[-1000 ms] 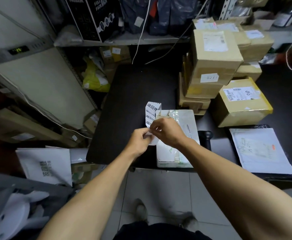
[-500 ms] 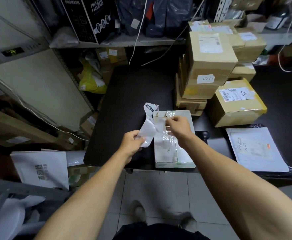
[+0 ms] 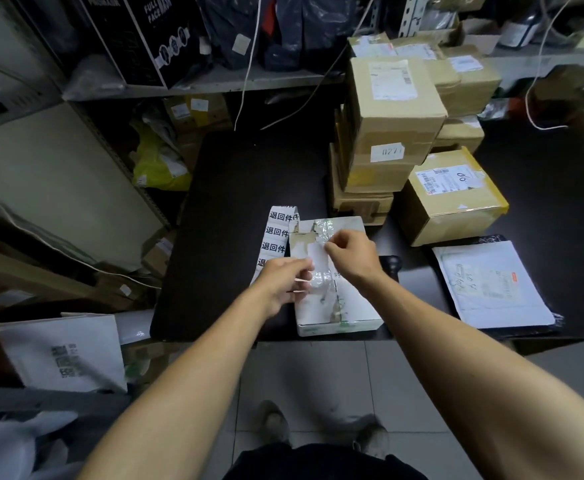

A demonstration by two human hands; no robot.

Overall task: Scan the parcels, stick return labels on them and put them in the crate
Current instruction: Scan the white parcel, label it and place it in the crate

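Observation:
A flat white taped parcel [image 3: 339, 306] lies at the front edge of the black table [image 3: 242, 188]. A strip of white return labels [image 3: 278, 233] with black print stands beside the parcel's left edge, and my left hand [image 3: 285, 280] holds its lower end. My right hand [image 3: 351, 254] pinches a single peeled white label [image 3: 318, 259] over the top of the parcel. The label's printed side is not visible. A black scanner [image 3: 390, 263] lies just right of the parcel, mostly hidden behind my right wrist.
Stacked cardboard boxes [image 3: 390, 133] fill the table's back right, with a yellow-taped box [image 3: 453, 199] in front. A white mailer [image 3: 491, 285] lies at the right. Shelves with bags stand behind. White bags [image 3: 65, 351] sit on the floor at left.
My right hand peeled one label off the strip and carried it right, over the parcel. My left hand lowered the strip beside the parcel's left edge.

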